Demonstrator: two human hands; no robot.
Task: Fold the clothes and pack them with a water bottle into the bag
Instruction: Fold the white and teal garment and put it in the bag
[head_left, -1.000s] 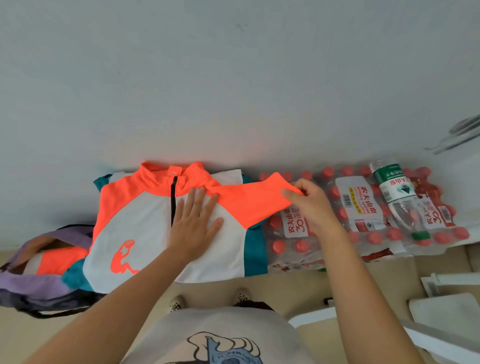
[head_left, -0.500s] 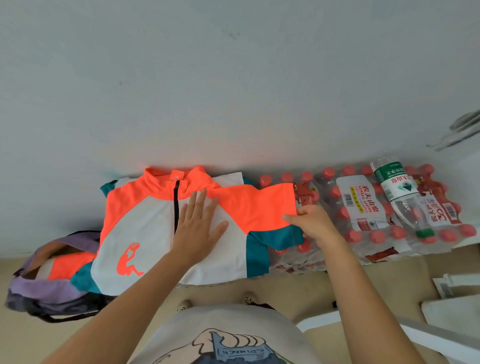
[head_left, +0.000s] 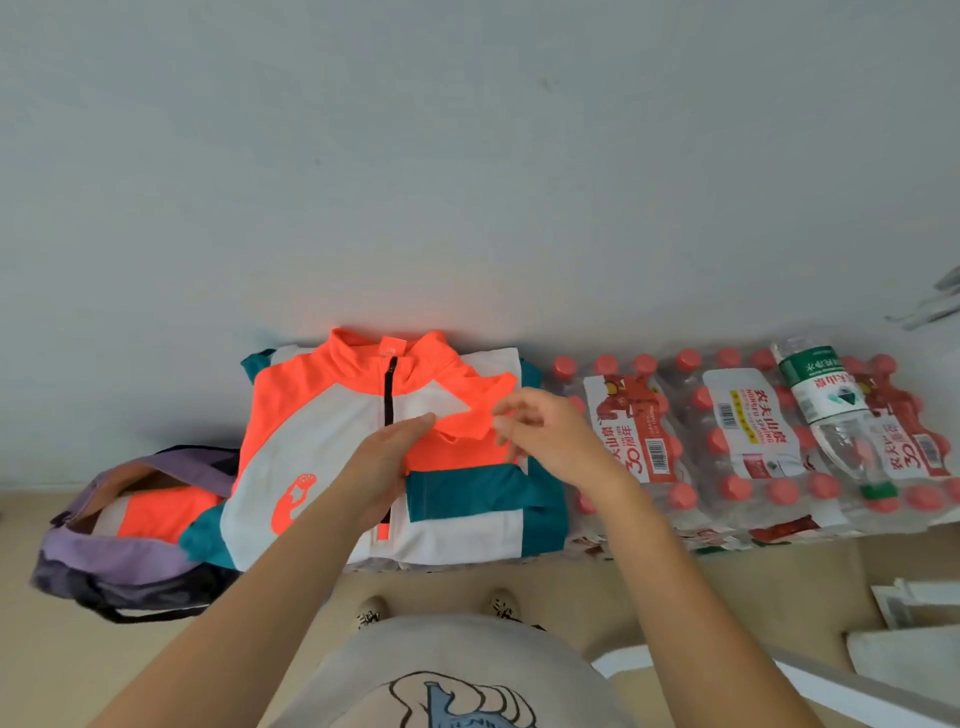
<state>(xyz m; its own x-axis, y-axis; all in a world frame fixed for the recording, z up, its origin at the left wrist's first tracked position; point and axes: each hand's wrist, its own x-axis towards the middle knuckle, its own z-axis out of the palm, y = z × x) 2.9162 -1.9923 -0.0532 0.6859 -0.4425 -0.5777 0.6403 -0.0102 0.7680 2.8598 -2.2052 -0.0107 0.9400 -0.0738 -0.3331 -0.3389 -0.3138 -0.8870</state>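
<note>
An orange, white and teal zip jacket (head_left: 311, 441) lies face up on a low surface against the wall. Its right sleeve (head_left: 457, 493) is folded across the chest. My left hand (head_left: 387, 457) rests flat on the chest by the zip, fingertips touching the orange sleeve. My right hand (head_left: 550, 431) pinches the orange edge of that sleeve with curled fingers. An open purple bag (head_left: 104, 545) sits at the left with an orange garment (head_left: 166, 512) inside. A green-labelled water bottle (head_left: 826, 410) lies on top of the shrink-wrapped bottle packs.
Shrink-wrapped packs of red-capped water bottles (head_left: 727, 441) fill the right side along the grey wall (head_left: 467, 182). My feet (head_left: 374, 608) stand on the beige floor below the jacket. White furniture (head_left: 909, 654) sits at the lower right.
My right hand carried the sleeve leftward from over the bottle packs and laid it across the jacket's chest. My left hand slid along the zip and turned its fingers toward the sleeve.
</note>
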